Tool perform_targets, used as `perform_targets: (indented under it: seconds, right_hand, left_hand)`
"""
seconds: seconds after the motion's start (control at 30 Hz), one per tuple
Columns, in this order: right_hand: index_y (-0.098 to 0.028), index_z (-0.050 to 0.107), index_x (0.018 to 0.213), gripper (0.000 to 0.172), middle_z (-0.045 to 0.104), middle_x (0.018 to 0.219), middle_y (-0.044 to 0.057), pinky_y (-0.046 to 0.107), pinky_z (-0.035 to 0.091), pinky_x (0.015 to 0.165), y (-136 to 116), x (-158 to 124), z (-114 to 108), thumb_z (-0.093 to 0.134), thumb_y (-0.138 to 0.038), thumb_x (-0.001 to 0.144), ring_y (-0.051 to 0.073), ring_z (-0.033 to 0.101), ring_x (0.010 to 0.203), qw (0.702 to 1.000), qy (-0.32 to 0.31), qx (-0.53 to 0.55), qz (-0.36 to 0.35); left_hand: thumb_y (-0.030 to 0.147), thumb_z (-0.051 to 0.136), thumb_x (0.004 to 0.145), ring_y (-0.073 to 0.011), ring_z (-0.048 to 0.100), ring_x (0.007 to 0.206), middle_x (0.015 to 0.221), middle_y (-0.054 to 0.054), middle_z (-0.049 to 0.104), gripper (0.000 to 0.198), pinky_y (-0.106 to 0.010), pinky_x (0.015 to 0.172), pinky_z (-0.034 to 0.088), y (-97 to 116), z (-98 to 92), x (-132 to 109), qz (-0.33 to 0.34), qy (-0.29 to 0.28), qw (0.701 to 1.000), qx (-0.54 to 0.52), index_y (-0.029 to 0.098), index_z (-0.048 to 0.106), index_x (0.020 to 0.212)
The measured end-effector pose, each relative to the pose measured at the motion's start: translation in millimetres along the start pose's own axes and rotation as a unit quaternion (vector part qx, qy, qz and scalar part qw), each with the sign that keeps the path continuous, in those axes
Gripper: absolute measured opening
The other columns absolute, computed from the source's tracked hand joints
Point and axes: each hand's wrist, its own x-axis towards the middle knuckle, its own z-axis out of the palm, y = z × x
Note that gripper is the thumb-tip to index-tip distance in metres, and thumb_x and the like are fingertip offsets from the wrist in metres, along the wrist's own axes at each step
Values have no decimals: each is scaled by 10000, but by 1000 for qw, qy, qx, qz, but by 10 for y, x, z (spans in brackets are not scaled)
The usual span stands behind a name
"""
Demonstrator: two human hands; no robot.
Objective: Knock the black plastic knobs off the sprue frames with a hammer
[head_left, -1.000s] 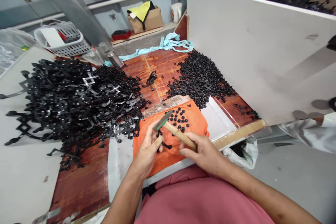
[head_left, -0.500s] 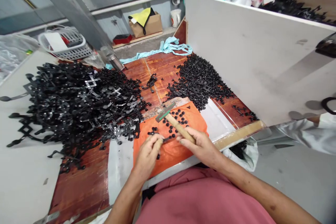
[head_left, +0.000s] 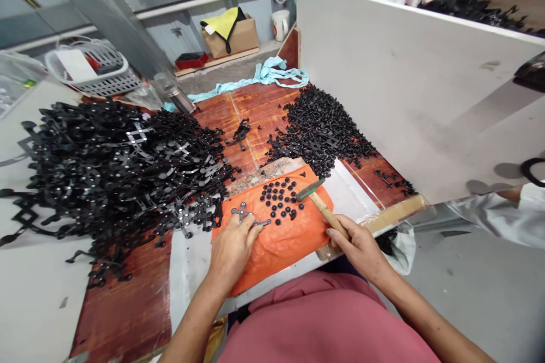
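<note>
My left hand [head_left: 231,248] is low over the orange cloth [head_left: 272,255], its fingers closed on a black crossed-link piece [head_left: 243,211] with round ends. One bar of that piece sticks out to the right past the fingertips. My right hand [head_left: 356,243] grips the wooden handle of a hammer [head_left: 327,211], whose narrow greenish head is above the cloth's right part. Between both hands, several small black round caps [head_left: 279,195] are spread on the cloth.
A big heap of black linkage pieces [head_left: 123,164] covers the left side. Small black parts [head_left: 321,127] are piled at the back right, beside a tall white board [head_left: 395,85]. A clear tumbler [head_left: 174,93], a basket [head_left: 91,68] and a light-blue cloth strip [head_left: 238,86] are farther back.
My right hand has moved the hammer to the right, away from my left hand. My left hand has shifted left, and the crossed links it holds now show more fully. The view has shifted slightly.
</note>
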Motion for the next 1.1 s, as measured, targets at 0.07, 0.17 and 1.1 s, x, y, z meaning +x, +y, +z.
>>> perform_targets:
  seconds: [0.07,0.17,1.1]
  right_hand:
    - [-192,585,942,255,480,746,-37,252,355,640,29,0,8,504,-430,983,137,444,688,1000,0,4,1]
    - [-193,580,947,240,466,749,-42,249,348,642,61,2,19,508,-418,987,134,434,693,1000,0,3,-1]
    - [-350,542,1426,384,720,1065,-7,264,459,746,-233,-41,-63,394,-358,1072,161,683,852,978,-48,-185,-88]
  left_hand:
    - [391,453,1009,-212,620,870,971,-58,610,265,-305,771,453,-17,44,26,12,36,998,-57,239,668,991]
    - [387,471,1006,-214,613,883,942,-46,621,249,-320,800,447,-17,105,81,20,62,992,-112,234,664,968]
    - [396,475,997,-224,624,867,876,-62,649,297,-306,775,429,60,35,110,3,16,998,-53,234,719,952]
